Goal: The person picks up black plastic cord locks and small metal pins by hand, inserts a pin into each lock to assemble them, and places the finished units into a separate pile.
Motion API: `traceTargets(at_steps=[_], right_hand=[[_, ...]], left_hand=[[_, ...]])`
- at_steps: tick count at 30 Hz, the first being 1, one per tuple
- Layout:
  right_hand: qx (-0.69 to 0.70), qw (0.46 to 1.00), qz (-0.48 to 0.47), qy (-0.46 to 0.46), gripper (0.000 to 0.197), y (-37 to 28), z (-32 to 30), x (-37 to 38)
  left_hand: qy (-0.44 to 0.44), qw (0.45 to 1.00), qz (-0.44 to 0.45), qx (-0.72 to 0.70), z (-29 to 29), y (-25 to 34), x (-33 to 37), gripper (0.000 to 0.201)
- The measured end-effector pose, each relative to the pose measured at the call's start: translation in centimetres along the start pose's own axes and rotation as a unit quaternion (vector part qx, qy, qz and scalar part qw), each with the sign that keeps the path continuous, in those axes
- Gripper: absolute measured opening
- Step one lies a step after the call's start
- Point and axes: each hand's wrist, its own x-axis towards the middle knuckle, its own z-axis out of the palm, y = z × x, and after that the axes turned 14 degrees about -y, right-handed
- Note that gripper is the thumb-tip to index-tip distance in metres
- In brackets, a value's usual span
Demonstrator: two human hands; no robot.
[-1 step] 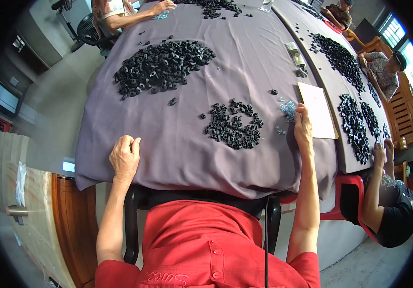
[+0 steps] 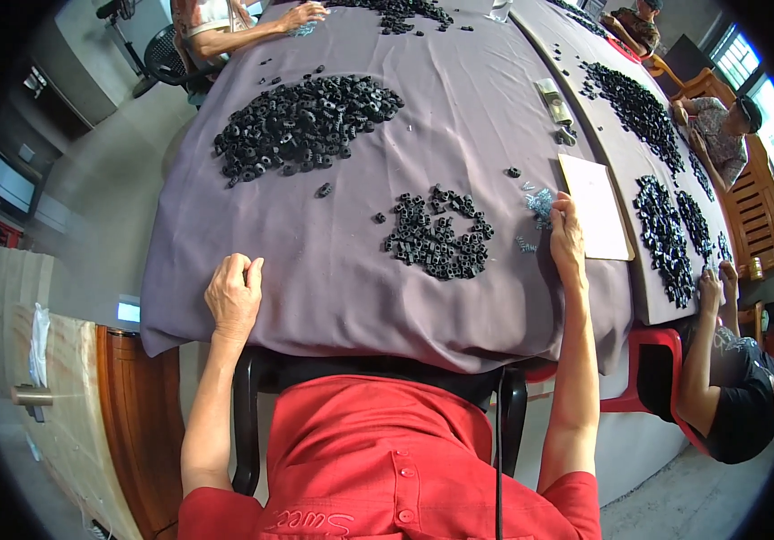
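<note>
My left hand point(image 2: 234, 292) is closed in a loose fist on the grey cloth near the front left edge. Whatever its fingers may hold is hidden. Off to the right, my right hand point(image 2: 568, 241) has its fingers curled together beside a small heap of light blue springs point(image 2: 539, 205). Anything in its fingertips is too small or covered to make out. Between the hands, nearer the right one, lies a pile of small black ring-like parts point(image 2: 441, 236). Farther off to the left spreads a bigger pile of black toothed, wheel-like parts point(image 2: 301, 126).
A cream board point(image 2: 596, 207) lies just right of my right hand. Beyond it are a small packet point(image 2: 553, 102) and a glass point(image 2: 500, 10). More black piles point(image 2: 664, 238) cover the adjoining table, where other people sit. A co-worker's hand point(image 2: 304, 14) works at the far left.
</note>
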Motion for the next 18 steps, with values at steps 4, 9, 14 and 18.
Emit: traceTargets(at_steps=[4, 9, 14, 18], right_hand=[[0.000, 0.999, 0.029, -0.014, 0.014, -0.3, 1.0, 0.7], [0.061, 0.997, -0.002, -0.046, 0.012, -1.1, 2.4, 0.9], [0.119, 0.992, -0.012, -0.036, 0.012, -2.2, 1.9, 1.8], [0.077, 0.996, -0.005, -0.038, 0.012, -1.7, 1.8, 3.6]], left_hand=[[0.004, 1.000, 0.000, -0.004, 0.0, 0.0, 0.0, 0.027], [0.001, 1.000, -0.002, -0.008, 0.1, -0.3, 0.0, 0.027], [0.011, 1.000, -0.002, -0.016, 0.0, -0.5, -0.2, 0.026], [0.019, 0.999, -0.014, -0.045, 0.1, -0.5, -0.1, 0.025]])
